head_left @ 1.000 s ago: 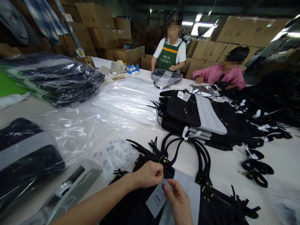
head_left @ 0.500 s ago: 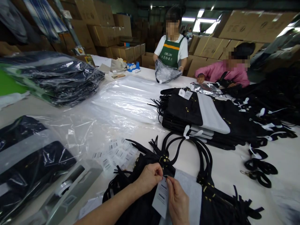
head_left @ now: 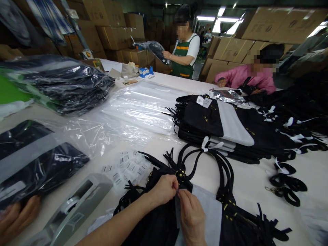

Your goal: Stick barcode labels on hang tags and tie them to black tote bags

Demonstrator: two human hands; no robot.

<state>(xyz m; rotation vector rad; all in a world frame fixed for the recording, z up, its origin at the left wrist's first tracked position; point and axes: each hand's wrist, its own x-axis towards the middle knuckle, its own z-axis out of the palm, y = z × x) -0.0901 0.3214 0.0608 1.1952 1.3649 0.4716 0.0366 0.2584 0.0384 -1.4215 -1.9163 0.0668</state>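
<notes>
The black bag [head_left: 153, 222] lies on the worktop [head_left: 263, 184], a pale sheet [head_left: 212, 208] across it. Over the bag, the right hand [head_left: 191, 213] pinches a tag [head_left: 177, 213]. The left hand [head_left: 165, 188] has its grip pressed together beside it; what it holds is hidden. Left of the bag sit white labels [head_left: 130, 167] and a grey tape holder [head_left: 80, 208].

White-topped work table [head_left: 266, 177], bearing at its centre a flat sheaf of clear plastic bags [head_left: 146, 106] and, nearer, loose white barcode labels [head_left: 130, 167] beside a grey tape dispenser [head_left: 79, 208]. Right of centre, a stack of black bags with pale grey bands [head_left: 202, 116]; far left, a heap of dark plastic-wrapped goods [head_left: 66, 82].
</notes>
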